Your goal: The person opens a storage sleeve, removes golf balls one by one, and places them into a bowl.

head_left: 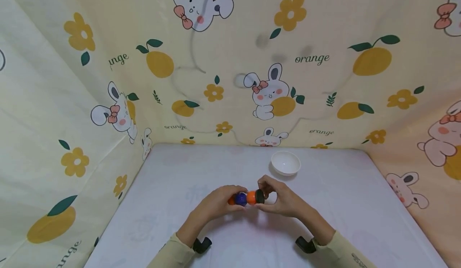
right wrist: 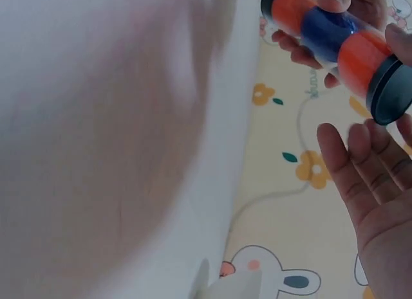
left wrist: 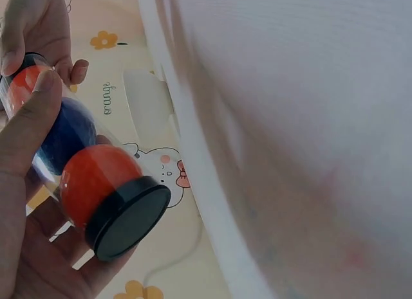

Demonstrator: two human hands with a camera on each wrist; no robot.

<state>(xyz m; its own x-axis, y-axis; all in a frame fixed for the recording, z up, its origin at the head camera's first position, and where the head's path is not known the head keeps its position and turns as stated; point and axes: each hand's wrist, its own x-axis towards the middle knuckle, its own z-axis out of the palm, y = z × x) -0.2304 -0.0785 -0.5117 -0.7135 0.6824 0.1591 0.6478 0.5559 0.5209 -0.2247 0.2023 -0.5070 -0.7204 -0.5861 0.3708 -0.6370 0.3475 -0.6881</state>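
A clear tube (left wrist: 111, 144) with black end caps holds orange balls and a dark blue ball (head_left: 240, 199) between them. My left hand (head_left: 221, 201) grips it around the left part, thumb on one side and fingers on the other. At the tube's right end, my right hand (head_left: 284, 202) pinches near the black cap (right wrist: 391, 93) with thumb and forefinger. The other right fingers (right wrist: 357, 167) stretch out apart from the tube in the right wrist view. The tube lies roughly level above the table, and its left end is hidden by my left hand in the head view.
A white bowl (head_left: 285, 163) stands on the white-covered table (head_left: 173, 172), beyond my right hand. Patterned cloth walls (head_left: 230, 48) enclose the back and both sides. A black wrist strap (head_left: 202, 245) shows at my left cuff, another (head_left: 305, 244) at my right.
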